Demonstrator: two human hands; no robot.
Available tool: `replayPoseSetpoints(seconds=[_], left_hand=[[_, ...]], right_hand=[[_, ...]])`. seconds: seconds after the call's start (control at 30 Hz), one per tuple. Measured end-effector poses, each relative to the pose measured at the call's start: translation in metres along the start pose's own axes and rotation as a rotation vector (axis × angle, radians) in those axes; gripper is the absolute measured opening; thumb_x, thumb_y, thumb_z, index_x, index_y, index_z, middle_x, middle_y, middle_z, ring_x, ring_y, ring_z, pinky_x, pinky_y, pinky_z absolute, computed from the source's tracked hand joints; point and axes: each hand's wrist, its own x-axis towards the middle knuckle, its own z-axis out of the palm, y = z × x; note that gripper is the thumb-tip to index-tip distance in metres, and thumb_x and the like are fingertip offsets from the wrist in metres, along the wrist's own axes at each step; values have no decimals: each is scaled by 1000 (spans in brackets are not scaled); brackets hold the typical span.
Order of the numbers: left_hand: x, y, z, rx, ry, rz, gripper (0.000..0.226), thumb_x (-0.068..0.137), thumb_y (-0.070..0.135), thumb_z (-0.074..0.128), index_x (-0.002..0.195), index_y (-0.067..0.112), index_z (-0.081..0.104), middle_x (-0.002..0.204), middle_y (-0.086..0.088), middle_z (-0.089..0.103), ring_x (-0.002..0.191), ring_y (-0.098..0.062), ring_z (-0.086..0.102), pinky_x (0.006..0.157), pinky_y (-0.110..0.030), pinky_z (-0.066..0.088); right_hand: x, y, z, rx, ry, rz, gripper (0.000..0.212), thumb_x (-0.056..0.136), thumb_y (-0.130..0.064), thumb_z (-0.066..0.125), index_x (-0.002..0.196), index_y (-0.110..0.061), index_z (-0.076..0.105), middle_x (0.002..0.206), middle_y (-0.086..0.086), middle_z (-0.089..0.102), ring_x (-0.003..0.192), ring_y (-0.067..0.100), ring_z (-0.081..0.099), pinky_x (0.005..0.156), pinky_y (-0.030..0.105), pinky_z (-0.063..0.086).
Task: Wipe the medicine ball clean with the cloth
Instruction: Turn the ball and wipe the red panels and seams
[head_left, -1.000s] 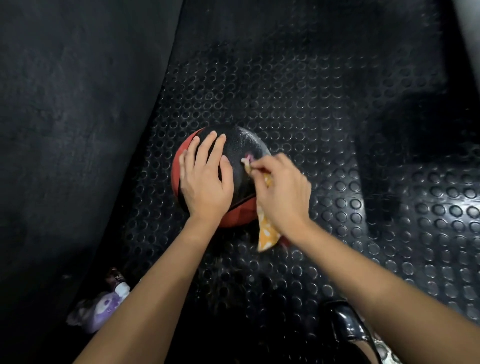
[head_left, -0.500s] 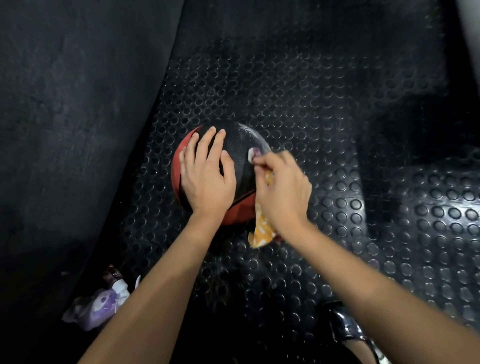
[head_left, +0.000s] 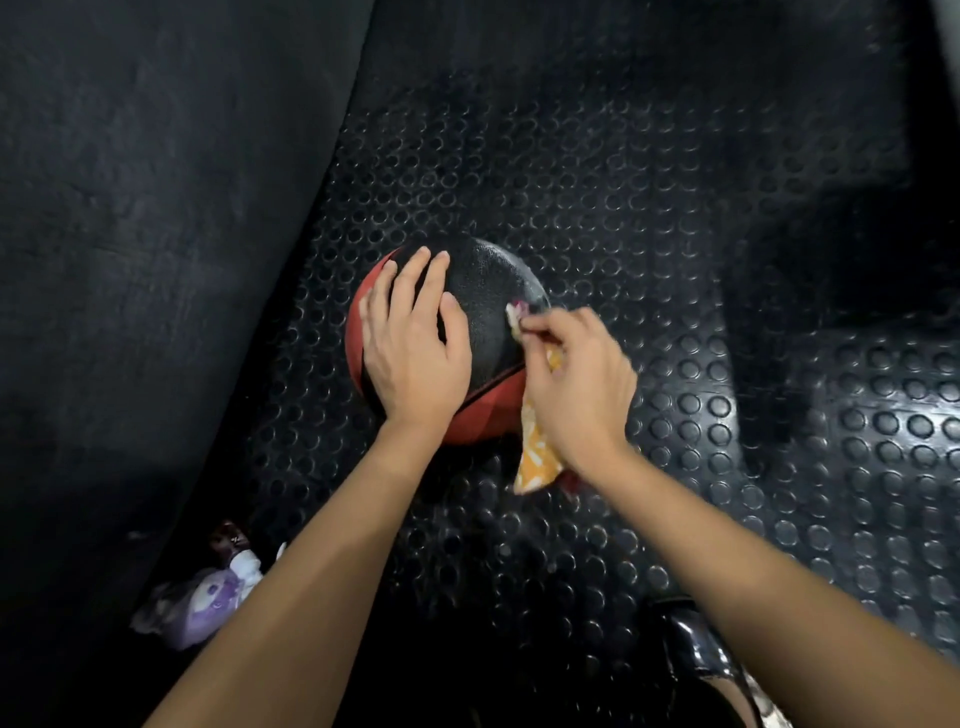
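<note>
Medicine ball (head_left: 488, 306) on studded floor mat (head_left: 675, 208); left hand (head_left: 410, 353) flat atop it, right hand (head_left: 576, 384) pinching cloth (head_left: 535, 452) against ball's right side.

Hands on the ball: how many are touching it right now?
2. The left hand lies flat on top of the medicine ball; the right hand pinches the cloth against its right side.
</note>
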Motion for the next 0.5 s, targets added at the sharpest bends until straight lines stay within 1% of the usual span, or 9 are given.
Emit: replayPoseSetpoints(seconds=[0.07, 0.1, 0.17, 0.23, 0.27, 0.37, 0.4, 0.43, 0.5], left_hand=[[-1, 2, 0, -4, -3, -16, 43, 95, 27, 35, 132, 19, 56, 139, 3, 53, 135, -23, 39, 113, -46, 26], [-2, 3, 0, -2, -3, -16, 43, 95, 27, 36, 132, 19, 57, 139, 3, 53, 134, -23, 39, 113, -46, 26], [-1, 5, 0, 5, -6, -13, 43, 95, 27, 36, 132, 19, 57, 139, 2, 53, 134, -24, 40, 113, -46, 26], [0, 5, 0, 7, -6, -11, 44, 95, 28, 35, 132, 19, 57, 139, 2, 53, 134, -24, 40, 113, -46, 25], [-1, 4, -1, 7, -9, -9, 44, 95, 28, 35, 132, 19, 56, 139, 2, 53, 134, -24, 40, 113, -46, 25], [-2, 4, 1, 8, -14, -13, 43, 95, 28, 36, 133, 19, 56, 140, 3, 52, 135, -23, 39, 113, -46, 25], [-4, 5, 1, 9, -13, -13, 43, 96, 27, 36, 133, 19, 56, 140, 3, 52, 135, -23, 39, 113, -45, 25], [-4, 5, 1, 10, -11, -8, 43, 95, 27, 36, 133, 19, 56, 139, 3, 53, 135, -23, 39, 113, -45, 25], [-2, 3, 0, 6, -4, 1, 43, 95, 27, 36, 132, 19, 57, 138, 3, 53, 134, -23, 40, 113, -45, 26]], right_hand=[[15, 4, -1, -4, 8, 104, 15, 88, -27, 58, 99, -30, 68, 97, -9, 60, 85, 16, 60, 67, 27, 35], [13, 3, 0, -2, 11, 111, 16, 89, -25, 58, 101, -30, 67, 98, -9, 61, 86, 17, 60, 67, 27, 35], [-6, -5, 0, 13, -3, 10, 17, 88, -23, 60, 102, -28, 68, 96, -9, 61, 82, 16, 61, 66, 28, 40], [-24, -10, 0, 21, -28, -100, 15, 87, -22, 62, 100, -27, 69, 91, -9, 61, 74, 14, 61, 60, 27, 44], [-21, -8, -1, 15, -17, -112, 14, 87, -23, 63, 98, -27, 69, 90, -9, 62, 74, 13, 61, 59, 27, 44], [11, 2, -1, 7, 23, 57, 16, 89, -26, 60, 101, -30, 69, 97, -11, 63, 84, 12, 61, 66, 24, 37], [15, 3, -1, 20, 23, 109, 17, 89, -26, 59, 102, -30, 69, 98, -11, 63, 86, 12, 61, 68, 24, 37], [12, 3, 0, 43, 26, 123, 18, 89, -26, 58, 103, -30, 69, 99, -11, 63, 87, 12, 61, 69, 25, 39], [-6, 0, 0, 69, 12, 60, 17, 88, -25, 60, 101, -28, 69, 98, -11, 64, 86, 12, 62, 71, 27, 44]])
